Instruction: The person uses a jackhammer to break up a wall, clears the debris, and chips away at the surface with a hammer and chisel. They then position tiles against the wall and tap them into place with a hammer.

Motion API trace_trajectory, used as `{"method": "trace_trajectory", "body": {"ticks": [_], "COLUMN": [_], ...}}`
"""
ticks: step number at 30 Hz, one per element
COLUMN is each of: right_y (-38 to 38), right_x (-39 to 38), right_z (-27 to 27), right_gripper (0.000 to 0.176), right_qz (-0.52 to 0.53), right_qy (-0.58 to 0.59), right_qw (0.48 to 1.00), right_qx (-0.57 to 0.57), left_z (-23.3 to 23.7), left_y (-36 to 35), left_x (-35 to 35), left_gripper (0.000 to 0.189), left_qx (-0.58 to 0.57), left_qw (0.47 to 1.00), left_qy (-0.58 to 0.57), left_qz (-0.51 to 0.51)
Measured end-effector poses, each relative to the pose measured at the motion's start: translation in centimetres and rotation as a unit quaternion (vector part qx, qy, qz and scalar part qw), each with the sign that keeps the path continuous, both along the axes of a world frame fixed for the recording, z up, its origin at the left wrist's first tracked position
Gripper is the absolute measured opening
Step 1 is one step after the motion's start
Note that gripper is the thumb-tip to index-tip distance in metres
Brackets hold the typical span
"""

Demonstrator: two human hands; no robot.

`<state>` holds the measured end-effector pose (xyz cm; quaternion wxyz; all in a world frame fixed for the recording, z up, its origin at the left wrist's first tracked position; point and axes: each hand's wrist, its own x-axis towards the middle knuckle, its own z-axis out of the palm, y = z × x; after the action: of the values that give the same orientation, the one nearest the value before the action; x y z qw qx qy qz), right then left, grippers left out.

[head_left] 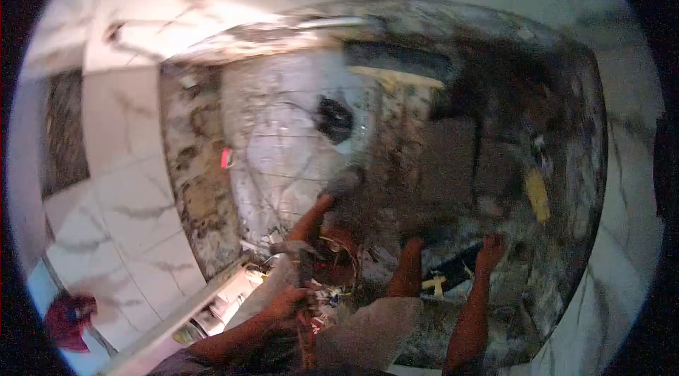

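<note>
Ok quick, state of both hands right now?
Left hand: closed around what looks like a hammer.
Right hand: low near the floor, too blurred to tell open or closed.

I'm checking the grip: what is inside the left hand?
The left hand holds a hammer-like tool. Its head and part of its handle show beyond the hand. The fingers and palm cover the gripped stretch, so that part can't be seen.
</note>
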<state>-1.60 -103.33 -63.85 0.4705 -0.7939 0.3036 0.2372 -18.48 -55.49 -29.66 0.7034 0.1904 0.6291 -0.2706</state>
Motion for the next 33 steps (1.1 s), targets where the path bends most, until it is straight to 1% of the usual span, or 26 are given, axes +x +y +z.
{"method": "trace_trajectory", "body": {"ticks": [1, 2, 3, 4, 5, 7, 8, 9, 11, 13, 14, 15, 16, 18, 20, 22, 23, 24, 25, 26, 28, 29, 30, 31, 32, 33], "right_y": [6.9, 8.9, 10.7, 13.5, 17.2, 25.7, 27.2, 31.3, 36.6, 42.4, 46.3, 48.8, 49.0, 48.7, 54.1, 59.7, 61.2, 62.6, 63.5, 64.1, 64.6, 64.7, 64.3, 64.0, 64.8, 65.7], "right_x": [0.9, 0.0, -0.8, 0.3, -0.8, -1.2, -2.5, 0.5, -0.4, 0.8, 0.1, -0.4, -1.9, -5.2, -4.6, -5.6, -6.3, -6.5, -6.5, -6.5, -6.4, -5.4, -4.4, -4.5, -5.8, -7.4], "right_z": [6.5, 9.3, 11.6, 15.0, 19.6, 27.4, 30.0, 32.4, 37.4, 43.9, 48.5, 51.3, 49.9, 44.4, 49.9, 56.4, 57.7, 58.4, 58.7, 59.0, 58.9, 56.5, 53.0, 51.4, 52.4, 53.4], "right_gripper": [0.033, 0.034, 0.036, 0.036, 0.031, 0.023, 0.02, 0.017, 0.016, 0.02, 0.024, 0.028, 0.028, 0.021, 0.021, 0.031, 0.031, 0.027, 0.024, 0.024, 0.027, 0.027, 0.033, 0.039, 0.039, 0.038], "right_qz": [-0.08, -0.048, -0.017, -0.007, 0.074, 0.224, 0.3, 0.387, 0.315, 0.491, 0.417, 0.328, 0.351, 0.497, 0.553, 0.613, 0.611, 0.652, 0.684, 0.679, 0.681, 0.673, 0.629, 0.51, 0.505, 0.556], "right_qy": [-0.162, -0.102, -0.038, -0.036, -0.022, -0.016, -0.029, -0.04, 0.038, -0.091, 0.031, 0.156, 0.147, 0.032, 0.005, -0.04, -0.041, -0.139, -0.233, -0.236, -0.081, -0.082, 0.249, 0.548, 0.547, 0.475], "right_qw": [0.973, 0.978, 0.979, 0.979, 0.973, 0.942, 0.916, 0.877, 0.87, 0.801, 0.801, 0.778, 0.775, 0.72, 0.717, 0.719, 0.722, 0.686, 0.642, 0.646, 0.705, 0.711, 0.676, 0.554, 0.556, 0.587], "right_qx": [0.143, 0.176, 0.201, 0.202, 0.219, 0.249, 0.266, 0.281, 0.377, 0.331, 0.429, 0.512, 0.504, 0.483, 0.424, 0.324, 0.323, 0.29, 0.255, 0.257, 0.181, 0.187, 0.291, 0.364, 0.369, 0.347], "left_z": [1.0, 1.3, 1.9, 2.5, 2.7, 3.8, 3.8, 4.4, 4.3, 5.8, 7.7, 9.0, 10.2, 11.9, 13.3, 15.0, 16.7, 18.0, 18.7, 19.0, 17.8, 18.5, 19.4, 21.1, 22.4, 23.5], "left_y": [-0.9, -0.5, 1.2, 0.6, -0.2, 0.1, 0.6, 1.0, 1.9, 4.2, 5.9, 6.7, 8.1, 11.9, 15.3, 19.2, 21.0, 22.9, 24.8, 26.5, 29.2, 30.7, 31.7, 32.4, 33.5, 34.1], "left_x": [2.1, 2.2, 2.9, 3.0, 3.5, 3.4, 3.6, 3.3, 1.4, 0.6, 0.5, 0.5, 0.2, -1.4, -2.3, -2.9, -2.9, -2.9, -2.9, -3.5, -5.6, -5.8, -5.8, -4.6, -4.7, -4.9], "left_gripper": [0.03, 0.036, 0.041, 0.041, 0.042, 0.041, 0.041, 0.042, 0.042, 0.046, 0.046, 0.043, 0.041, 0.037, 0.034, 0.025, 0.022, 0.022, 0.022, 0.022, 0.018, 0.015, 0.012, 0.007, 0.007, 0.006], "left_qx": [0.006, -0.012, -0.07, -0.057, -0.042, -0.034, -0.02, -0.009, -0.011, -0.06, -0.059, -0.035, -0.018, -0.053, -0.089, -0.028, -0.037, -0.038, 0.02, 0.08, 0.105, 0.106, 0.101, 0.116, 0.115, 0.129], "left_qw": [0.999, 0.998, 0.992, 0.996, 0.978, 0.972, 0.966, 0.963, 0.946, 0.93, 0.918, 0.878, 0.83, 0.787, 0.742, 0.838, 0.822, 0.824, 0.866, 0.9, 0.897, 0.872, 0.846, 0.83, 0.835, 0.833], "left_qy": [0.028, -0.047, -0.006, -0.059, -0.117, -0.128, -0.142, -0.17, -0.198, -0.203, -0.228, -0.258, -0.281, -0.356, -0.415, -0.271, -0.324, -0.325, -0.266, -0.206, -0.256, -0.291, -0.322, -0.265, -0.263, -0.274], "left_qz": [0.017, 0.031, -0.109, 0.029, 0.167, 0.194, 0.214, 0.209, 0.256, 0.301, 0.318, 0.402, 0.481, 0.502, 0.519, 0.472, 0.467, 0.464, 0.424, 0.377, 0.345, 0.379, 0.414, 0.476, 0.47, 0.463]}}
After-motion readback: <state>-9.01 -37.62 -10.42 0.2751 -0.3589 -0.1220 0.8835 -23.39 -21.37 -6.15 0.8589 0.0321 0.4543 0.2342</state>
